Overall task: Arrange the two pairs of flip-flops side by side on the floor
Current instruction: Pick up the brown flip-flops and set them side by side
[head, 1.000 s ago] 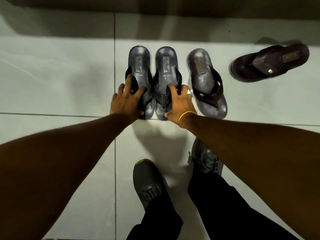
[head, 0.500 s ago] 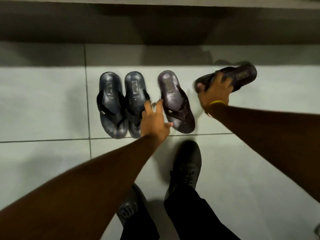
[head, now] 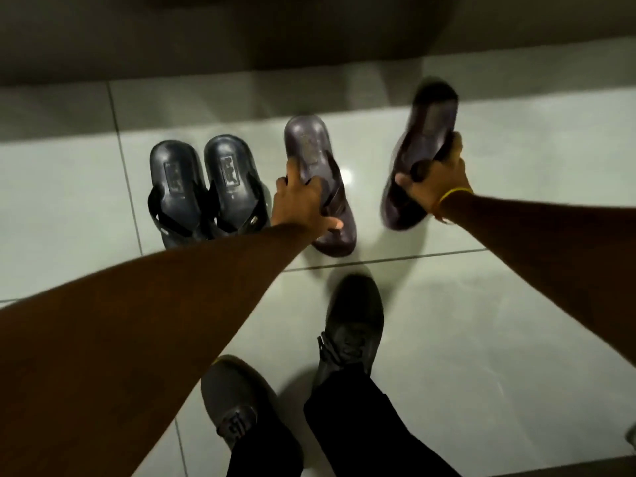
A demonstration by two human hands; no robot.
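Two black flip-flops lie side by side on the pale tiled floor, touching each other. Just right of them lies a brown flip-flop, and my left hand grips it over the strap. Its brown partner is blurred and tilted, apparently lifted off the floor, with my right hand closed around its strap; a yellow band circles that wrist. A gap of bare tile separates the two brown flip-flops.
My own feet in dark lace-up shoes stand on the tiles below the flip-flops. A dark wall base runs along the top, just beyond the toes of the flip-flops. Open tile lies to the right.
My left hand left the black pair and took hold of the near brown flip-flop. My right hand picked up the far brown flip-flop and turned it from sideways to nearly parallel with the others.
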